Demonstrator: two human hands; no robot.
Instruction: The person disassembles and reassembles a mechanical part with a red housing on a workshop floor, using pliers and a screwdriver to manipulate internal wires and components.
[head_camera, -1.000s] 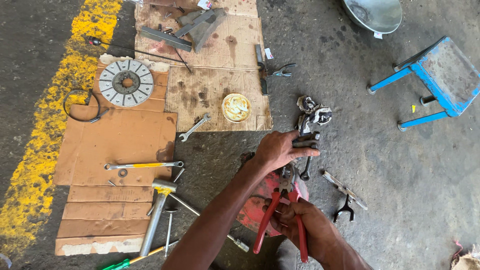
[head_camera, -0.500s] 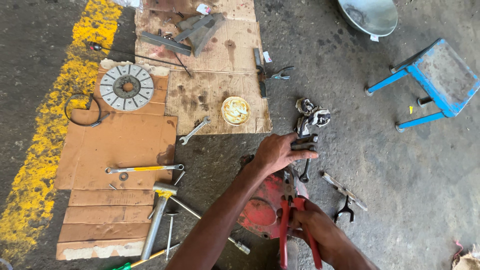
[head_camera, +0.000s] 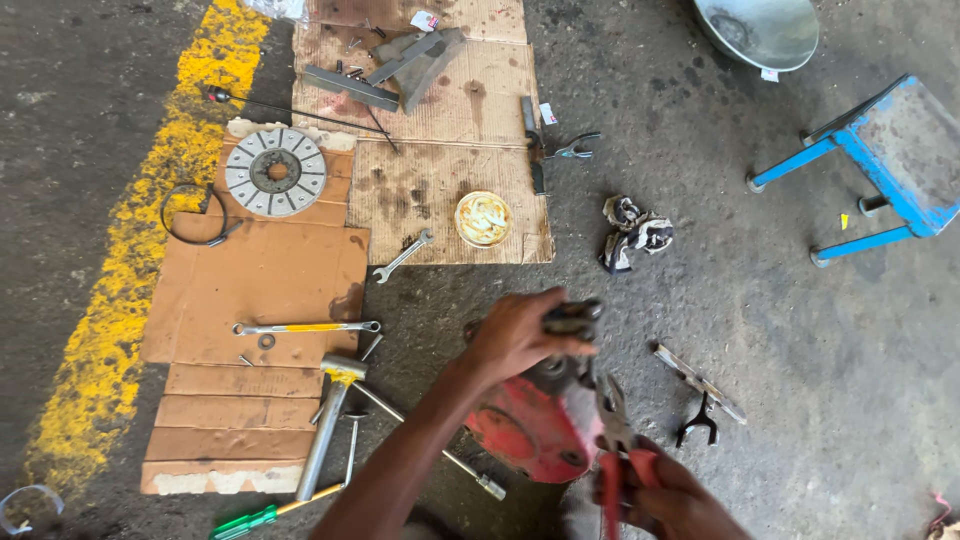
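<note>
Low in the middle of the view, on a dark concrete floor (head_camera: 760, 330), sits a red metal part (head_camera: 520, 430), a rounded housing with a darker metal fitting on its top. The left hand (head_camera: 515, 335) is clenched over that dark top fitting (head_camera: 570, 320), gripping it from above. The right hand (head_camera: 675, 495) grasps the red handles of a pair of pliers (head_camera: 612, 420), whose grey nose points up at the top of the red part, just beside the left hand. The part looks mid-job: both hands are busy at its top, and nothing lies freshly removed right beside it, so the work seems unfinished.

Further out, a bent metal clip (head_camera: 698, 425) and a flat metal strip (head_camera: 690, 378) lie to the right. To the left, sheets of cardboard (head_camera: 270, 280) carry a hammer (head_camera: 325, 425), spanners (head_camera: 305, 327), a round slotted disc (head_camera: 275, 172) and a small round tin (head_camera: 483, 218). A rag (head_camera: 632, 230) and a blue metal stool (head_camera: 880, 160) lie beyond.
</note>
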